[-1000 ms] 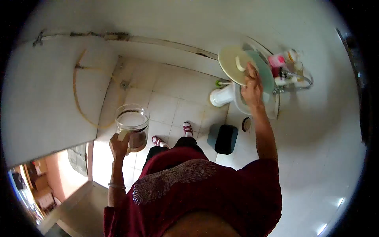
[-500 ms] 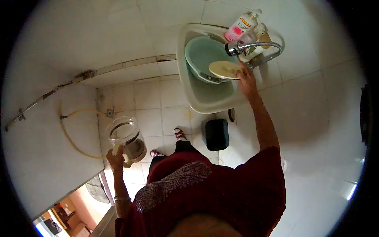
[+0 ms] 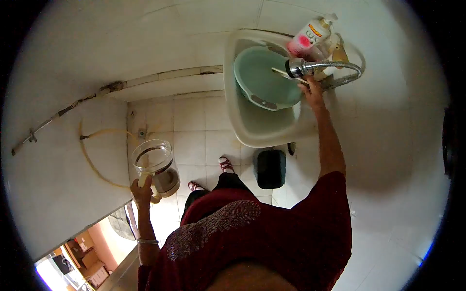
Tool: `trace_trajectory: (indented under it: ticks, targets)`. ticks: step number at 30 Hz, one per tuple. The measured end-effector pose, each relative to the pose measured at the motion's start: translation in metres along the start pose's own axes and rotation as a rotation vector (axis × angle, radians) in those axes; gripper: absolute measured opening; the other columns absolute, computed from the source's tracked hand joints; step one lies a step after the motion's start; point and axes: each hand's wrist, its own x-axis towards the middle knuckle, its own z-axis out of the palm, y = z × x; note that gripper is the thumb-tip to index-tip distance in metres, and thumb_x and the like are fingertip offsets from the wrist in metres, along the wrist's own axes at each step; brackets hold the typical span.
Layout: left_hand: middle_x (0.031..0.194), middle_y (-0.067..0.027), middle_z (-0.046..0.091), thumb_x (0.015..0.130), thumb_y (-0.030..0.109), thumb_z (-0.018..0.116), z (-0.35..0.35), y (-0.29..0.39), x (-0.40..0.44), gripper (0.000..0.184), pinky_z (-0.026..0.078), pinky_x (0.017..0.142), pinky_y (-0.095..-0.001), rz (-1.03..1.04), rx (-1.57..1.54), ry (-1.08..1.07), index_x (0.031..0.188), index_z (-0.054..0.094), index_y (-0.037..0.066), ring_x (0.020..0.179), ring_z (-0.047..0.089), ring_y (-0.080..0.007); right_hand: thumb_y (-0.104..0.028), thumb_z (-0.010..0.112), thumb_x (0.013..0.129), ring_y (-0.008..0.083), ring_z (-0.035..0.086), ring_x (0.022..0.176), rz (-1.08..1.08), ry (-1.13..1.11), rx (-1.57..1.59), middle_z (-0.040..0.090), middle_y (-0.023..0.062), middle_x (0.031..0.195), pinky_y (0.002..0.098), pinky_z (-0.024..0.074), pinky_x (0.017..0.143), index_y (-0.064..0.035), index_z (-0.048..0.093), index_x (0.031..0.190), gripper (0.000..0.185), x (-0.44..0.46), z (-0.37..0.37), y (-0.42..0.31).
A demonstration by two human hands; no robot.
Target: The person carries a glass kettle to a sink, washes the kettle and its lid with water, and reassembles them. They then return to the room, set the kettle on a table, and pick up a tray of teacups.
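My left hand (image 3: 141, 193) is closed around the pale handle of a clear glass pitcher (image 3: 167, 180) with a dark band round it, held out over the floor. My right hand (image 3: 315, 95) grips a round cream lid (image 3: 278, 72) at its edge. The lid is turned nearly edge-on, beneath the chrome faucet head (image 3: 294, 68) and above the pale green basin (image 3: 257, 92). Part of the lid is hidden by the faucet and my fingers. The basin rests in the white sink (image 3: 235, 116).
A LUX pump bottle (image 3: 306, 40) and other bottles stand at the sink's back corner. A black bin (image 3: 270, 169) is on the tiled floor below the sink. A yellowish hose (image 3: 92, 165) hangs along the left wall. A pipe (image 3: 145, 80) runs along the wall.
My right hand has tilted the lid from face-up to nearly edge-on and brought it under the faucet head. My left hand still holds the pitcher in about the same place.
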Motion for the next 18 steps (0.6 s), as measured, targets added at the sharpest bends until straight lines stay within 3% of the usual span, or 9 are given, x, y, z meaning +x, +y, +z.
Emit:
trace_trajectory:
  ticks: [2, 4, 7, 10, 13, 16, 17, 18]
  targets:
    - [0.051, -0.0049, 0.049, 0.071, 0.027, 0.070, 0.003, -0.031, 0.010, 0.032, 0.036, 0.034, -0.0260, 0.233, 0.055, 0.061, 0.068, 0.052, 0.001, 0.037, 0.044, -0.0114, -0.008, 0.060, 0.078, 0.0325, 0.054, 0.078, 0.008, -0.003, -0.002, 0.057, 0.0164, 0.086, 0.0388, 0.0431, 0.068, 0.0002, 0.054, 0.092, 0.018, 0.007, -0.002, -0.004]
    - [0.051, -0.0051, 0.049, 0.071, 0.027, 0.070, 0.003, -0.041, 0.014, 0.032, 0.036, 0.034, -0.0259, 0.316, 0.075, 0.074, 0.068, 0.052, 0.001, 0.037, 0.044, -0.0114, -0.010, 0.062, 0.077, 0.0324, 0.053, 0.075, -0.061, 0.035, -0.043, 0.056, 0.0164, 0.084, 0.0394, 0.0426, 0.066, 0.0004, 0.053, 0.088, 0.018, 0.011, -0.003, -0.008]
    - [0.051, -0.0052, 0.050, 0.070, 0.028, 0.071, -0.001, -0.040, 0.014, 0.034, 0.036, 0.034, -0.0259, 0.172, 0.033, 0.032, 0.068, 0.052, 0.000, 0.036, 0.044, -0.0115, -0.010, 0.062, 0.078, 0.0333, 0.053, 0.073, -0.063, -0.021, 0.008, 0.055, 0.0161, 0.083, 0.0387, 0.0424, 0.065, 0.0007, 0.053, 0.087, 0.016, 0.014, -0.002, 0.002]
    - [0.051, -0.0054, 0.049, 0.070, 0.029, 0.071, 0.004, -0.021, 0.014, 0.035, 0.036, 0.034, -0.0259, 0.027, -0.019, 0.009, 0.068, 0.052, 0.000, 0.036, 0.045, -0.0115, -0.021, 0.060, 0.079, 0.0347, 0.052, 0.084, 0.172, -0.149, -0.265, 0.055, 0.0182, 0.093, 0.0413, 0.0399, 0.078, -0.0030, 0.053, 0.104, 0.032, 0.016, 0.000, 0.016]
    - [0.051, -0.0053, 0.049, 0.070, 0.030, 0.071, 0.000, -0.019, 0.012, 0.036, 0.036, 0.034, -0.0259, 0.028, -0.019, 0.024, 0.069, 0.053, -0.001, 0.037, 0.045, -0.0115, -0.011, 0.064, 0.072, 0.0332, 0.053, 0.087, -0.310, -0.064, -0.500, 0.056, 0.0162, 0.096, 0.0410, 0.0425, 0.079, -0.0067, 0.053, 0.107, 0.037, 0.006, 0.009, 0.012]
    - [0.051, -0.0047, 0.049, 0.070, 0.031, 0.070, -0.002, -0.020, 0.013, 0.036, 0.036, 0.035, -0.0260, 0.016, -0.029, -0.005, 0.071, 0.054, -0.001, 0.037, 0.045, -0.0111, 0.001, 0.063, 0.066, 0.0321, 0.054, 0.093, -0.185, -0.057, -0.193, 0.057, 0.0137, 0.101, 0.0402, 0.0448, 0.081, -0.0097, 0.053, 0.111, 0.047, 0.002, 0.029, -0.007]
    - [0.051, -0.0045, 0.049, 0.070, 0.031, 0.070, -0.002, -0.019, 0.013, 0.036, 0.036, 0.035, -0.0260, 0.012, -0.038, -0.011, 0.071, 0.054, -0.001, 0.037, 0.045, -0.0109, 0.007, 0.059, 0.066, 0.0317, 0.053, 0.099, -0.334, -0.135, -0.369, 0.055, 0.0136, 0.109, 0.0394, 0.0454, 0.083, -0.0100, 0.051, 0.114, 0.051, 0.000, 0.028, -0.015]
    - [0.051, -0.0042, 0.049, 0.070, 0.031, 0.070, -0.002, -0.018, 0.013, 0.036, 0.036, 0.035, -0.0260, 0.009, -0.049, -0.015, 0.072, 0.054, -0.001, 0.038, 0.045, -0.0108, 0.007, 0.059, 0.066, 0.0316, 0.053, 0.099, -0.336, -0.137, -0.340, 0.055, 0.0131, 0.110, 0.0392, 0.0454, 0.083, -0.0106, 0.051, 0.114, 0.052, 0.001, 0.030, -0.023]
